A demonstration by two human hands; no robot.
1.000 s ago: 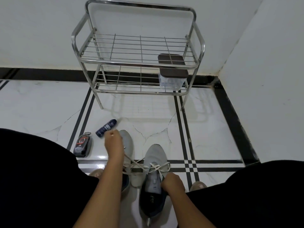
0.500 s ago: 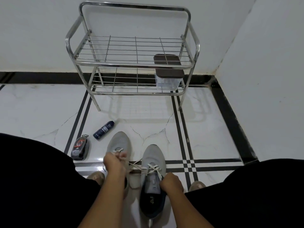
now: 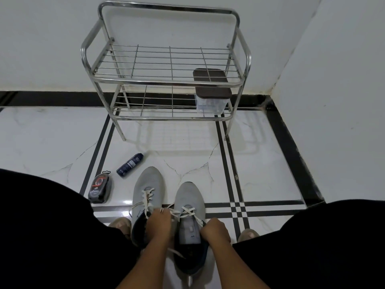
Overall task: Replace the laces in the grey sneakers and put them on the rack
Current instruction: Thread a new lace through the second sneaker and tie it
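Two grey sneakers stand side by side on the tiled floor between my knees, toes pointing away. The left sneaker (image 3: 148,184) has a white lace crossed through its upper eyelets. The right sneaker (image 3: 189,198) has a white lace (image 3: 186,211) crossed over its tongue. My left hand (image 3: 158,223) pinches the lace end at the right sneaker's left eyelets. My right hand (image 3: 215,230) grips the right side of that sneaker's collar. The steel two-shelf rack (image 3: 166,80) stands against the wall ahead.
A clear box with a brown lid (image 3: 212,94) sits on the rack's lower shelf at the right. A dark blue bottle (image 3: 130,164) and a black shoe-polish sponge case (image 3: 99,188) lie on the floor left of the sneakers. My knees flank the shoes. A wall corner is to the right.
My left hand came down from its raised position and back toward me, drawing the lace in to the right sneaker's eyelets. My right hand stayed on the collar.
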